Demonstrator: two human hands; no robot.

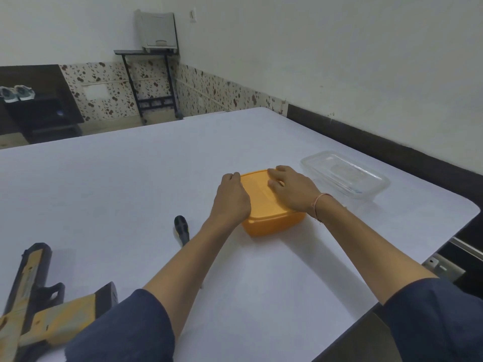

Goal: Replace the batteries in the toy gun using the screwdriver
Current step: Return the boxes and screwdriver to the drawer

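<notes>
An orange lidded box (264, 205) sits on the white table (130, 184) in the middle of the view. My left hand (231, 197) grips the box's left edge, fingers curled over the lid's rim. On top of the lid rests my right hand (290, 188), its fingertips pressing near the far edge. A black-handled screwdriver (181, 228) lies just left of my left forearm, which hides its shaft. The yellow and black toy gun (39, 296) lies at the table's near left corner, partly behind my left sleeve.
A clear plastic container (345, 175) stands to the right of the orange box, close to the table's right edge. Beyond the far edge are a black stand (149, 82) and a dark shelf with shoes (15, 94).
</notes>
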